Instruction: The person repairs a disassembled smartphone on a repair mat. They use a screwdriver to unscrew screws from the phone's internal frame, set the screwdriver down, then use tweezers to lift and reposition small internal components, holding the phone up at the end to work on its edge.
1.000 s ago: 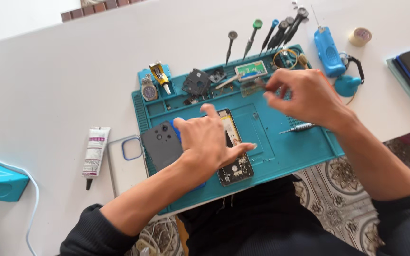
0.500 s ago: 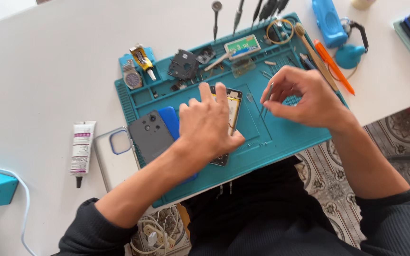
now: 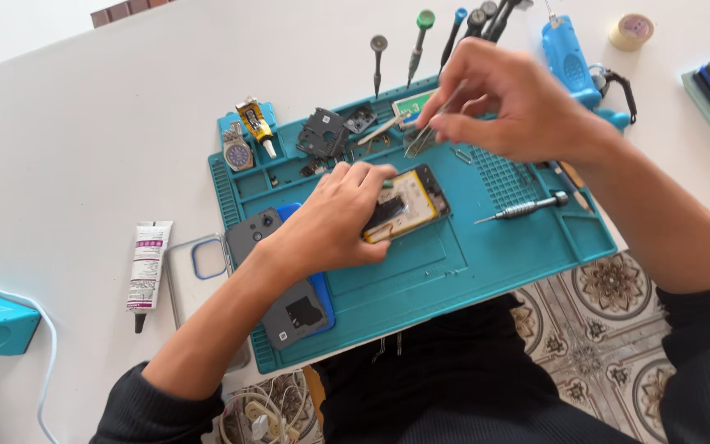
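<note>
L hand (image 3: 334, 226) pressed flat on opened phone (image 3: 404, 205), fingers curled over its edge, mid teal repair mat (image 3: 495, 255). R hand (image 3: 507, 107) pinching tweezers (image 3: 421, 136), tips down over mat's top trays. Precision screwdriver (image 3: 523, 209) lies loose, R of phone. Grey back cover (image 3: 277, 279) under L wrist.

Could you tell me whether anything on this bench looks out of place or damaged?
Nothing looks spilled or broken. The opened phone lies askew on the teal mat under the left hand, its grey back cover off beside it. The right hand holds tweezers.
</note>
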The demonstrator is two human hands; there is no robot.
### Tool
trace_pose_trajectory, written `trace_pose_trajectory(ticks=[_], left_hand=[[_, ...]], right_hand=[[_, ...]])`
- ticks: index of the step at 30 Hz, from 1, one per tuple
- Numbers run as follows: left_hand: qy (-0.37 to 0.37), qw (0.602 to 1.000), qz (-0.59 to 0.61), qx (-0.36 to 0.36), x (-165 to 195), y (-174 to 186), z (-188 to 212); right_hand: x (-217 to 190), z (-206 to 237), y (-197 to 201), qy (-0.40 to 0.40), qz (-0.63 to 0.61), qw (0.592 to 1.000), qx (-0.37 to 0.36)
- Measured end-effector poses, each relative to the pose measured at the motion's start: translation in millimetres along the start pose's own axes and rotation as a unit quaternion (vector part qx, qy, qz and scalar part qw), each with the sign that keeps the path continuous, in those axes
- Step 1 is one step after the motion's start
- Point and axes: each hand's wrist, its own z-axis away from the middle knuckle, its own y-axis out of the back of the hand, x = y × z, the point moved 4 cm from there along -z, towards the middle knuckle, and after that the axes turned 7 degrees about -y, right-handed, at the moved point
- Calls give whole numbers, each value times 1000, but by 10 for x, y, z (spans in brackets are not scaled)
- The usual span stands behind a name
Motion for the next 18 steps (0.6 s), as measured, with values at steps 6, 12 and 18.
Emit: trace_pose_trajectory(ticks=[6,12,18], left_hand=[[-54,998,29,21,-17,93,151],[-82,996,-33,27,-67,53,161],[-63,995,-69,20,-82,-50,161]], right_hand=[[62,-44,-200,74,-81,993,-31],[361,-69,-75,-4,-102,987,-127],[438,-18,-60,-24,-60,975,-214]])
